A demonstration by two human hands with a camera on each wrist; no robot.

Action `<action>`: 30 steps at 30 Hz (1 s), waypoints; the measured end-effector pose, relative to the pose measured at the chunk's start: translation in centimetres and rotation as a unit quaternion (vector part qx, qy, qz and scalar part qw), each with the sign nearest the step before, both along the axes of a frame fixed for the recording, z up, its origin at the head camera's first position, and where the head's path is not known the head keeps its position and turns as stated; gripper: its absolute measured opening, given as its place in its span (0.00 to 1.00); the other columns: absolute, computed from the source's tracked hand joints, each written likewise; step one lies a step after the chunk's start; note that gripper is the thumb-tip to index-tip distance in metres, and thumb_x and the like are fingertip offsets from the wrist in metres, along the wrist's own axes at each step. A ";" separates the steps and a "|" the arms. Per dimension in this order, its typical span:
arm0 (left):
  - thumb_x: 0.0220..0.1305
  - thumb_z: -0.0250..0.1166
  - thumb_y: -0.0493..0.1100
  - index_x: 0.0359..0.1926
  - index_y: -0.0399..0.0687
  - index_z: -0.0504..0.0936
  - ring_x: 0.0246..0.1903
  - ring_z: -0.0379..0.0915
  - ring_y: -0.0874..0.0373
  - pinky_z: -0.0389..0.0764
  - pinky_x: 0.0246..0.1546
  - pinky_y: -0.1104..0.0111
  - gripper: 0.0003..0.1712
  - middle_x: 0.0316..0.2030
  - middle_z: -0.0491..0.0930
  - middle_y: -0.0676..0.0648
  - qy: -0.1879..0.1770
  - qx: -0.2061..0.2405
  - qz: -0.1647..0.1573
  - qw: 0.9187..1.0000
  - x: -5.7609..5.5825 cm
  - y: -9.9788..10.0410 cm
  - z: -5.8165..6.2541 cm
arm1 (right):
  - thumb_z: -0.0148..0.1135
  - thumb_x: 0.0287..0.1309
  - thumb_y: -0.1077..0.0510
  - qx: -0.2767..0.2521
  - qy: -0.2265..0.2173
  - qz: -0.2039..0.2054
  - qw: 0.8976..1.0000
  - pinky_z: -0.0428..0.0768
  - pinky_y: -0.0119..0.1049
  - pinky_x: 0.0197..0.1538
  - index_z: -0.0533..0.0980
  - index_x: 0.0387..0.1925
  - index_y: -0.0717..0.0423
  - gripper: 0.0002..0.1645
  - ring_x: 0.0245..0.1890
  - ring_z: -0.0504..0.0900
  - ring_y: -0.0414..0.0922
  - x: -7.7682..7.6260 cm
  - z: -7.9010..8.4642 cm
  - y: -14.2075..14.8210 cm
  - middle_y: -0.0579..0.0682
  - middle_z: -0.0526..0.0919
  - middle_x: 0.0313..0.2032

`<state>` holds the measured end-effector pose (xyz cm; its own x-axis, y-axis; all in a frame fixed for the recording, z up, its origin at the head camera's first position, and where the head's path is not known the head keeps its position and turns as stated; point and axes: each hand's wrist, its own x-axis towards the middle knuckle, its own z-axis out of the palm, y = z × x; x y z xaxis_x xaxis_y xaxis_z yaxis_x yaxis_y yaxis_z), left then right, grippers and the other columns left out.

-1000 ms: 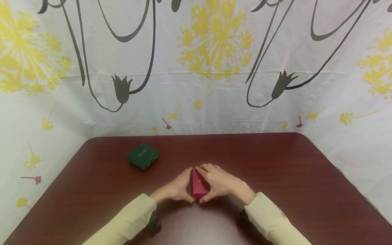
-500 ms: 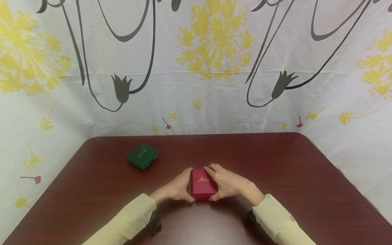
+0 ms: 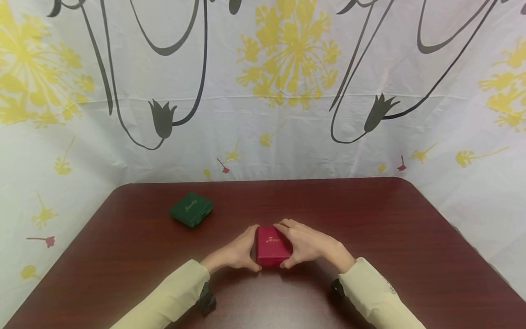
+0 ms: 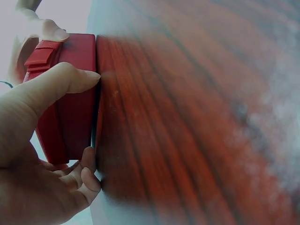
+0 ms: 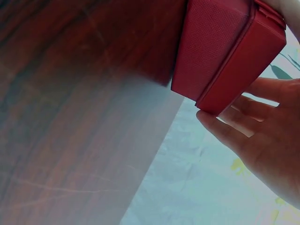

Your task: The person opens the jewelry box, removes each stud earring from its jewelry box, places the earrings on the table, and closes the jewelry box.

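Observation:
A red jewelry box (image 3: 273, 251) with gold lettering on its lid sits closed on the table between both hands. My left hand (image 3: 235, 251) holds its left end, thumb at the near corner and fingers round towards the far side. In the left wrist view, that thumb lies across the box's front, near a small bow-like tab (image 4: 41, 57). My right hand (image 3: 311, 244) grips the right end, its fingers on the far edge and thumb at the near edge, covering part of the lettering. In the right wrist view, fingertips touch the box's far corner.
A green jewelry box (image 3: 191, 209), also closed, lies turned at an angle at the back left of the dark reddish wooden table (image 3: 349, 205). Behind the table hangs a white patterned cloth (image 3: 296, 151). Dark devices (image 3: 207, 299) are worn under both wrists.
My right hand has slid right along the red jewelry box, uncovering more of its lid and lettering. The left hand and both boxes have stayed in place.

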<state>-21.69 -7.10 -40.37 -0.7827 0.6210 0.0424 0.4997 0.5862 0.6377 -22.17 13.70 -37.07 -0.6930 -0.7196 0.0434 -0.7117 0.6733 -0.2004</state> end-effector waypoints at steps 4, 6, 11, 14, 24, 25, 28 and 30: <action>0.32 0.75 0.39 0.56 0.35 0.56 0.49 0.62 0.52 0.65 0.53 0.58 0.50 0.48 0.64 0.43 0.001 0.001 0.001 1.000 0.0 0.0 0.1 | 0.71 0.29 0.41 -0.001 -0.007 -0.004 1.000 0.74 0.35 0.47 0.66 0.56 0.63 0.52 0.45 0.70 0.41 0.0 0.0 0.0 0.50 0.71 0.47; 0.31 0.75 0.39 0.56 0.35 0.56 0.49 0.62 0.52 0.66 0.52 0.58 0.50 0.48 0.64 0.43 0.002 0.001 0.002 1.000 0.0 0.0 0.0 | 0.71 0.29 0.41 -0.002 -0.010 -0.008 1.000 0.74 0.35 0.47 0.65 0.56 0.63 0.52 0.44 0.69 0.41 0.0 0.0 0.1 0.49 0.71 0.47; 0.30 0.76 0.39 0.55 0.35 0.56 0.48 0.63 0.51 0.67 0.51 0.59 0.50 0.47 0.65 0.43 0.009 0.003 -0.001 1.000 0.0 0.0 -0.1 | 0.71 0.29 0.41 -0.008 -0.010 -0.009 1.000 0.73 0.36 0.47 0.65 0.56 0.64 0.53 0.45 0.69 0.41 0.2 0.0 0.1 0.49 0.71 0.47; 0.30 0.76 0.40 0.56 0.34 0.56 0.49 0.63 0.51 0.66 0.52 0.59 0.51 0.47 0.65 0.42 0.012 0.002 -0.004 1.000 -0.1 0.0 -0.1 | 0.71 0.29 0.41 -0.012 -0.005 -0.008 1.000 0.73 0.37 0.49 0.65 0.57 0.64 0.53 0.46 0.69 0.42 0.2 0.0 0.1 0.49 0.71 0.48; 0.31 0.76 0.40 0.59 0.32 0.52 0.53 0.60 0.49 0.63 0.55 0.56 0.56 0.52 0.62 0.39 0.012 0.004 -0.004 1.000 -0.2 -0.1 -0.1 | 0.71 0.29 0.39 -0.016 0.006 -0.006 1.000 0.72 0.39 0.50 0.63 0.58 0.64 0.55 0.48 0.69 0.44 0.2 0.2 0.4 0.51 0.69 0.50; 0.31 0.76 0.40 0.59 0.32 0.52 0.53 0.60 0.49 0.63 0.55 0.56 0.56 0.52 0.62 0.39 0.012 0.003 -0.004 1.000 -0.1 -0.1 -0.1 | 0.71 0.29 0.39 -0.018 0.006 -0.005 1.000 0.72 0.39 0.50 0.63 0.58 0.65 0.55 0.48 0.69 0.44 0.2 0.2 0.4 0.51 0.69 0.51; 0.31 0.76 0.41 0.60 0.34 0.53 0.53 0.60 0.50 0.63 0.55 0.57 0.55 0.52 0.62 0.40 0.013 -0.001 -0.006 1.000 -0.1 -0.1 -0.1 | 0.71 0.29 0.39 -0.019 0.002 -0.004 1.000 0.72 0.39 0.50 0.63 0.58 0.64 0.55 0.49 0.69 0.44 0.3 0.2 0.5 0.52 0.69 0.51; 0.31 0.76 0.41 0.59 0.34 0.53 0.53 0.60 0.50 0.63 0.55 0.57 0.55 0.52 0.62 0.40 0.011 -0.002 -0.005 1.000 -0.1 -0.1 -0.1 | 0.71 0.30 0.39 -0.021 -0.001 -0.005 1.000 0.72 0.39 0.51 0.63 0.58 0.64 0.55 0.49 0.69 0.44 0.3 0.2 0.5 0.52 0.69 0.51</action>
<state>-21.75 -7.22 -40.45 -0.7748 0.6297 0.0563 0.5196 0.5836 0.6240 -21.83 14.20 -36.90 -0.6999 -0.7105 0.0722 -0.7050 0.6712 -0.2289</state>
